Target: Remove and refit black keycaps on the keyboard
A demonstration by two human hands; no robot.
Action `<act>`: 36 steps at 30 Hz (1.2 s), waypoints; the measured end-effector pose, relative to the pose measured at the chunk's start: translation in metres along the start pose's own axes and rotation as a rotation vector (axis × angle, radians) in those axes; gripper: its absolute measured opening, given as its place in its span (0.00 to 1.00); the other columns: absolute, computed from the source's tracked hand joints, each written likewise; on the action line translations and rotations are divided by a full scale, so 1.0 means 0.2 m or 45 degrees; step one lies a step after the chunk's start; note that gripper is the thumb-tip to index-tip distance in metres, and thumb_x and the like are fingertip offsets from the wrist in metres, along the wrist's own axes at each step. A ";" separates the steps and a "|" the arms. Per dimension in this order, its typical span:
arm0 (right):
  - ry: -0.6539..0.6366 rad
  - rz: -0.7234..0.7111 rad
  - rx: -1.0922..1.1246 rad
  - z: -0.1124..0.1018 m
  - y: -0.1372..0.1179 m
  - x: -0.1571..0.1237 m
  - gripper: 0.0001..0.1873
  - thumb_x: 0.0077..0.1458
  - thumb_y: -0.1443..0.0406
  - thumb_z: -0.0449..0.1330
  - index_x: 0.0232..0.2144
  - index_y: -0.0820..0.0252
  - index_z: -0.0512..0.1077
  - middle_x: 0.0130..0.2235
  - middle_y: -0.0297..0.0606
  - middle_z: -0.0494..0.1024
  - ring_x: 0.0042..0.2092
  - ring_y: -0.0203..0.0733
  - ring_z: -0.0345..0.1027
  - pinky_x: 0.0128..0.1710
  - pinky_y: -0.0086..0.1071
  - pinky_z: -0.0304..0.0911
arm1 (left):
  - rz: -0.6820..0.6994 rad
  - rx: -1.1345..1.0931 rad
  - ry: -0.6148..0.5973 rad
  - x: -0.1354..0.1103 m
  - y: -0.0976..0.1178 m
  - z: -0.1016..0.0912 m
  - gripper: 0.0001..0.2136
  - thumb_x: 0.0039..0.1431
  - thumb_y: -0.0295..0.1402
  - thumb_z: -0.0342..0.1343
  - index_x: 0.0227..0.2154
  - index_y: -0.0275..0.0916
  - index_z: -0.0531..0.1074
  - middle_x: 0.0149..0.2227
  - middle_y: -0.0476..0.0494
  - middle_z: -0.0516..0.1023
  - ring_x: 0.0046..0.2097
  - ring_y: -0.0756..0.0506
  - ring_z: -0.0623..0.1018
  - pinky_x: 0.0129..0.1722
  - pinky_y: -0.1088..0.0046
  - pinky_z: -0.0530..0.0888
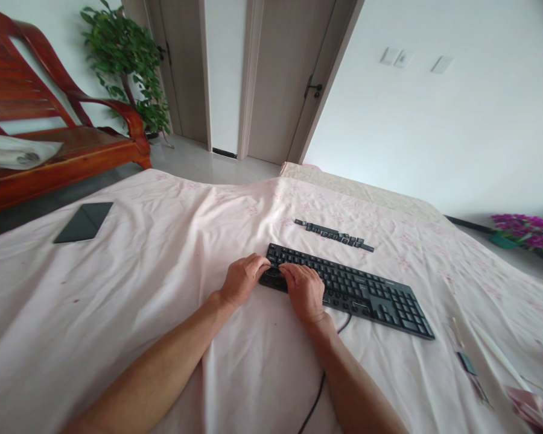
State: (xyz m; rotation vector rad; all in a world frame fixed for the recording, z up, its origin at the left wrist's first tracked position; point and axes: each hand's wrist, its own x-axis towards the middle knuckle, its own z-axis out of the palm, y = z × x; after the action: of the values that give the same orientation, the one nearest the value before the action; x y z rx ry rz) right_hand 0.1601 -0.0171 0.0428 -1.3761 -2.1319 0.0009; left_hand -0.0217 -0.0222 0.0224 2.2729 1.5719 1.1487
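A black keyboard (366,292) lies on the pink sheet (163,289), slanting down to the right. My left hand (243,278) curls at the keyboard's left end, fingers bent and pressed against its edge. My right hand (304,290) rests on the left part of the keys, fingers bent downward, fingertips meeting the left hand's near the corner. Whether a keycap is pinched between them is hidden. A row of loose black keycaps (333,234) lies on the sheet just beyond the keyboard. The keyboard's black cable (319,392) runs toward me beside my right forearm.
A dark flat square pad (84,222) lies on the sheet at the left. A red wooden chair (49,132) and a green plant (127,60) stand behind it. Thin sticks and small tools (468,361) lie at the right edge, purple flowers (527,232) beyond.
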 end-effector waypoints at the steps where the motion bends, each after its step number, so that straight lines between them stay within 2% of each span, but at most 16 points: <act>1: -0.004 0.018 0.017 0.00 0.00 0.00 0.11 0.62 0.61 0.53 0.36 0.52 0.76 0.35 0.33 0.80 0.37 0.39 0.71 0.41 0.31 0.57 | 0.005 0.004 -0.004 0.00 0.00 0.00 0.07 0.63 0.35 0.50 0.38 0.42 0.72 0.34 0.48 0.77 0.36 0.49 0.76 0.38 0.75 0.70; 7: -0.032 0.148 0.175 0.00 0.00 -0.01 0.10 0.59 0.61 0.55 0.35 0.49 0.77 0.35 0.30 0.81 0.38 0.40 0.73 0.38 0.30 0.61 | -0.012 -0.024 -0.013 0.00 -0.01 -0.01 0.06 0.62 0.35 0.52 0.36 0.42 0.74 0.34 0.48 0.79 0.36 0.48 0.77 0.38 0.74 0.70; 13: -0.045 0.226 0.252 -0.02 -0.01 0.00 0.09 0.57 0.59 0.57 0.34 0.49 0.78 0.35 0.31 0.81 0.37 0.41 0.74 0.38 0.32 0.63 | -0.087 -0.190 0.000 0.01 -0.01 -0.02 0.05 0.58 0.33 0.56 0.35 0.43 0.76 0.35 0.49 0.80 0.37 0.48 0.78 0.39 0.74 0.71; 18: -0.055 0.211 0.271 0.00 0.01 -0.01 0.08 0.56 0.59 0.59 0.36 0.50 0.78 0.37 0.31 0.81 0.39 0.41 0.73 0.41 0.32 0.64 | -0.186 -0.360 -0.017 0.02 -0.03 -0.02 0.05 0.55 0.31 0.59 0.34 0.43 0.77 0.35 0.50 0.81 0.36 0.49 0.78 0.38 0.75 0.72; 23: -0.086 0.096 0.295 0.01 0.01 -0.03 0.09 0.56 0.62 0.58 0.39 0.53 0.77 0.38 0.34 0.80 0.41 0.42 0.71 0.44 0.33 0.62 | -0.180 -0.442 -0.050 0.02 -0.04 -0.02 0.05 0.54 0.30 0.60 0.34 0.41 0.77 0.34 0.50 0.80 0.35 0.49 0.77 0.39 0.75 0.72; 30: -0.094 0.033 0.260 0.01 0.00 -0.03 0.10 0.58 0.63 0.56 0.39 0.52 0.77 0.39 0.35 0.78 0.42 0.40 0.69 0.45 0.32 0.61 | -0.112 -0.389 -0.089 0.01 -0.05 -0.02 0.05 0.53 0.29 0.61 0.34 0.41 0.77 0.34 0.49 0.78 0.34 0.50 0.76 0.37 0.76 0.71; 36: -0.078 0.081 0.203 0.02 0.00 -0.04 0.10 0.58 0.62 0.56 0.39 0.50 0.77 0.41 0.35 0.73 0.42 0.39 0.68 0.40 0.29 0.62 | -0.075 -0.357 -0.099 0.01 -0.05 -0.02 0.04 0.53 0.28 0.61 0.33 0.41 0.76 0.33 0.49 0.77 0.36 0.49 0.76 0.38 0.76 0.71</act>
State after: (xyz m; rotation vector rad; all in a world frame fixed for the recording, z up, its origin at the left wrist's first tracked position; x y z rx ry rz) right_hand 0.1605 -0.0224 0.0347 -1.3648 -2.0873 0.2362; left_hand -0.0315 -0.0173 0.0200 2.0514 1.3444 1.1682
